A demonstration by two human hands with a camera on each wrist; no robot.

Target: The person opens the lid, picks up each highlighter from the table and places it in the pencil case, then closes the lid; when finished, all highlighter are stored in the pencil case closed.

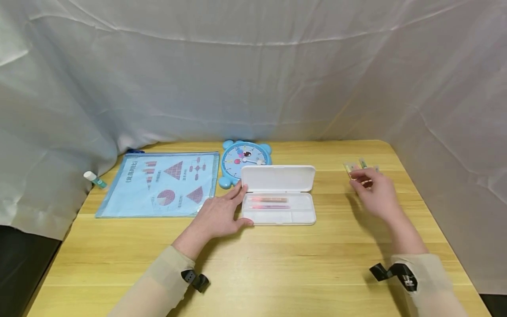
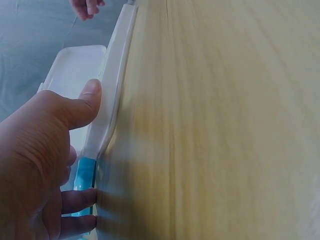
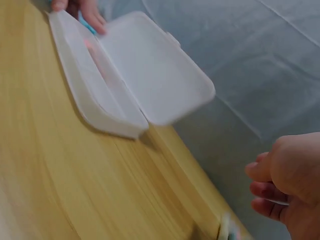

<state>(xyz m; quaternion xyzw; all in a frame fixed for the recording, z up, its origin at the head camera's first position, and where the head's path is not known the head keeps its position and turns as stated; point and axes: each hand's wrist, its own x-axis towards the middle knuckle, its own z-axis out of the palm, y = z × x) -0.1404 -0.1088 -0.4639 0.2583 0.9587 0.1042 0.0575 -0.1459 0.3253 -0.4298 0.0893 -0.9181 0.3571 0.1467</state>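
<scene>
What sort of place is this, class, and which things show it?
Probably a study desk, perhaps arranged for filming: a wooden tabletop backed by grey cloth, bearing an open pencil case and a blue toy clock.

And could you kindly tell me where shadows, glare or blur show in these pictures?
Head view: shadow on the table beside the right hand, sheen on the curtain; left wrist view: pale haze on the table; right wrist view: open white case slightly blurred.

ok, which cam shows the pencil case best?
Head: it looks down into the open pencil case, showing lid, tray and two pens. The left wrist view shows its front wall and some lid, partly behind the left hand. The right wrist view shows lid and tray at a slant, slightly blurred.
</scene>
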